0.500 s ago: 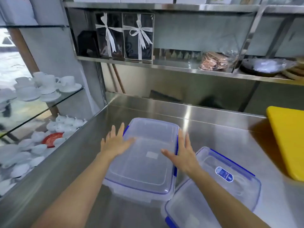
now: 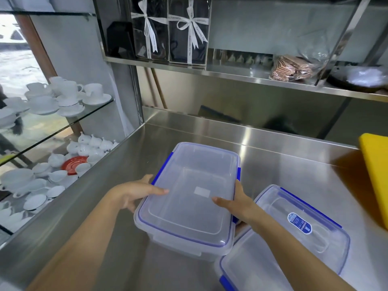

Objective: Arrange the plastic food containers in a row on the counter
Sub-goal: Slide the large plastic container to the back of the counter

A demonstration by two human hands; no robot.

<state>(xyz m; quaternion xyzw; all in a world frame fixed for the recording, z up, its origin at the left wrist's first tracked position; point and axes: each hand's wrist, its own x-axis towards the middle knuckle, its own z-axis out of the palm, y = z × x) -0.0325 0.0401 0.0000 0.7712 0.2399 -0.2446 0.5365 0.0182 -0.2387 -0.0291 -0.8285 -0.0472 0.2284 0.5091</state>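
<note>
A large clear plastic container with blue clips [image 2: 189, 198] sits on the steel counter [image 2: 294, 171], lid on. My left hand [image 2: 136, 193] grips its left side, thumb on the lid. My right hand [image 2: 237, 203] grips its right side, thumb on the lid too. A second clear container with a blue oval label [image 2: 294, 238] lies at the lower right, close beside the first, partly hidden by my right forearm.
A yellow board [image 2: 375, 175] lies at the counter's right edge. A steel shelf [image 2: 231, 72] above holds ribboned gift boxes [image 2: 170, 28] and a bag of brown items [image 2: 289, 69]. Glass shelves with white cups and teapots [image 2: 63, 97] stand to the left.
Both hands went from resting flat and open on the lid to clasping the container's two sides. The view has shifted closer.
</note>
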